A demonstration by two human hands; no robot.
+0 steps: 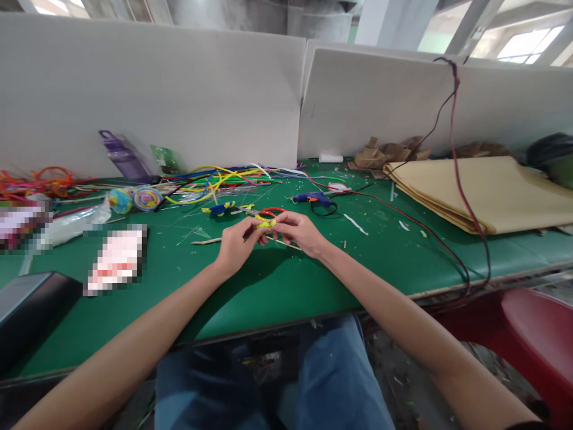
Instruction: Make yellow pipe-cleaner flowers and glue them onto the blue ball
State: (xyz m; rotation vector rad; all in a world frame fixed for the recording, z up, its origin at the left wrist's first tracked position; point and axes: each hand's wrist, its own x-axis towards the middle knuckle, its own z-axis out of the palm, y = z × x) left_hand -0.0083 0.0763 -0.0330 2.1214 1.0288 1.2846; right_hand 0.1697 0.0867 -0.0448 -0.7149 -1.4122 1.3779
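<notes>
My left hand (237,243) and my right hand (302,233) meet over the green table, fingertips pinched on a small yellow piece (267,224). It looks fuzzy, but its exact kind is too small to make out. Just behind the fingers lie scissors with red handles (273,211), partly covered by my hands. A blue and yellow craft piece (219,209) rests to their left. Beneath my hands a thin wooden stick (206,241) lies across the table, its middle hidden. Farther back and to the right is a blue glue gun (310,197).
Colourful flexible strands (215,185) are heaped along the back, by a purple bottle (125,156). Folded brown paper (483,197) covers the right side. Dark and red cables (454,137) hang over the white partition (179,89). A black box-like object (40,310) stands front left.
</notes>
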